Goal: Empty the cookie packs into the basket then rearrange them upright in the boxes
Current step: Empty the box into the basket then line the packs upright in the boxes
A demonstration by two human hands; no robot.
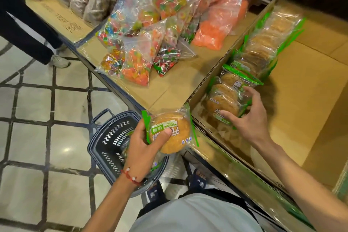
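Observation:
My left hand (145, 143) grips a cookie pack (173, 133) in clear and green wrap, held above the dark basket (105, 145) on the floor. A few more packs show inside the basket under my wrist. My right hand (250, 117) reaches into the open cardboard box (301, 100) and curls its fingers round the nearest upright cookie pack (224, 103). Behind that pack, a row of cookie packs (263, 47) stands on edge along the box's left wall.
Clear bags of coloured candy (150, 43) and bags of brown snacks (90, 0) lie on flattened cardboard left of the box. Another person's legs (28, 34) stand at the far left on the tiled floor. My feet (199, 181) are below the table edge.

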